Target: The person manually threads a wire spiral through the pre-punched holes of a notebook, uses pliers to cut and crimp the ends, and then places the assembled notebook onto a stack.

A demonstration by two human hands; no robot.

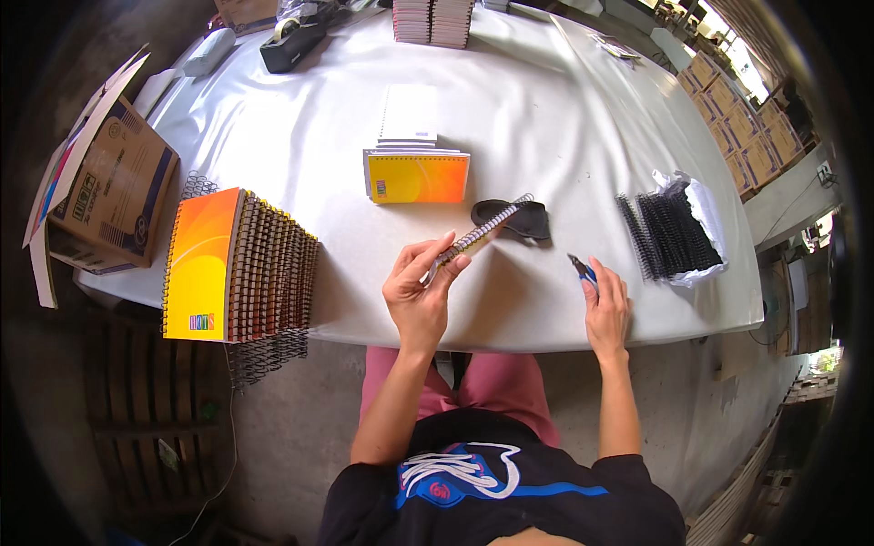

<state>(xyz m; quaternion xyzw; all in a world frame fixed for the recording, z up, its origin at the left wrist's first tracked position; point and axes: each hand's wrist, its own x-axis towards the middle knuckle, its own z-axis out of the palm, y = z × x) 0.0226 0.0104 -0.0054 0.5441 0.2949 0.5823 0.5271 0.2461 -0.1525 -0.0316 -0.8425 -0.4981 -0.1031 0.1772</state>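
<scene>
Forearms (393, 411) extended forward: left hand (421, 296) pinching coil-bound notebook (479, 235), right hand (606, 314) curled round blue-handled pliers (584, 269).

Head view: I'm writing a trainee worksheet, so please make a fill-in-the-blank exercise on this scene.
The spiral-bound notebook is held in the ____ hand.
The right hand holds a small tool with ____ handles.
The coils on the white wrapping are coloured ____.
The front cover of the notebook row at left is yellow and ____.

Missing words: left; blue; black; orange.
</scene>
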